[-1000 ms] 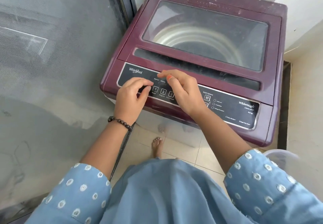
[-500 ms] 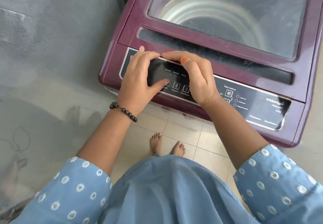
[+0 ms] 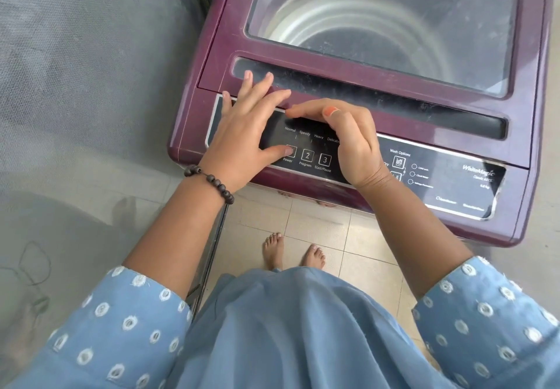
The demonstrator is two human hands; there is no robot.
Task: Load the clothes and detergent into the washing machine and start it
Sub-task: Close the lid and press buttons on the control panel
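The maroon top-loading washing machine (image 3: 378,115) stands on the beige tiled floor (image 3: 318,237), its tinted transparent lid (image 3: 385,18) closed over a steel drum. Along its near edge runs a black control panel (image 3: 439,182) printed "Normal", "Speedy", "Heavy" and "Delicate" above three square buttons: one marked "Power" (image 3: 290,151), then "2 Program" (image 3: 307,155) and "3 Start/Pause" (image 3: 325,160). Further right it reads "Wash Options" and, at the far end, "WhiteMagic"; the smaller lettering is too fine to read. The left hand (image 3: 245,137) lies flat on the panel's left end, its grip wide, fingers straight and spread toward the lid's handle recess, the thumb tip touching the Power button. The right hand (image 3: 348,143) hovers just beside it over the panel's middle, fingers bent together and holding nothing, an orange-painted thumbnail showing. A dark beaded bracelet (image 3: 212,181) circles the left wrist. Two blue sleeves with white embroidered dots, a blue garment and two bare feet (image 3: 292,252) fill the foreground.
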